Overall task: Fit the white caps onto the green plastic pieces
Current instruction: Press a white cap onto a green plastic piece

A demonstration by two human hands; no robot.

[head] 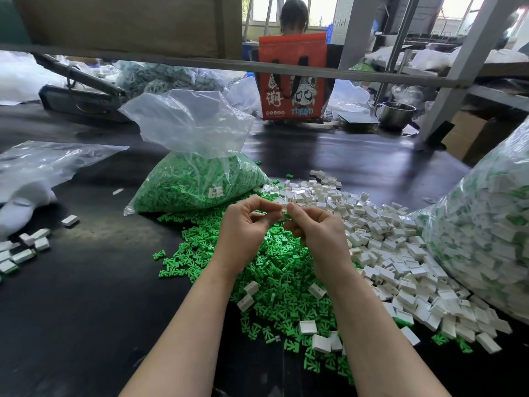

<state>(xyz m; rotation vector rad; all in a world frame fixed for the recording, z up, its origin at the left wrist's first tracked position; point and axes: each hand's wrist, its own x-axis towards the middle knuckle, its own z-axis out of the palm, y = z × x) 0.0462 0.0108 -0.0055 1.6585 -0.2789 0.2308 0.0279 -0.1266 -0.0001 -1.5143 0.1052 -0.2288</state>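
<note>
Both hands meet above the dark, matte bench (86,310): the left hand (246,227) and right hand (317,233) curl their fingers, pinching something small between fingertips, too hidden to identify. Beneath lie spiky green plastic pieces (274,270); boxy, glossy white caps (380,247) heap just right.

This was a small factory assembly workshop: a long black worktable (86,296) carried loose heaps of green plastic pieces (274,270) and white caps (400,253), bulk clear bags (197,179) of parts, steel racking (463,70), cardboard boxes (469,138), and another worker (294,15) seated opposite.
</note>
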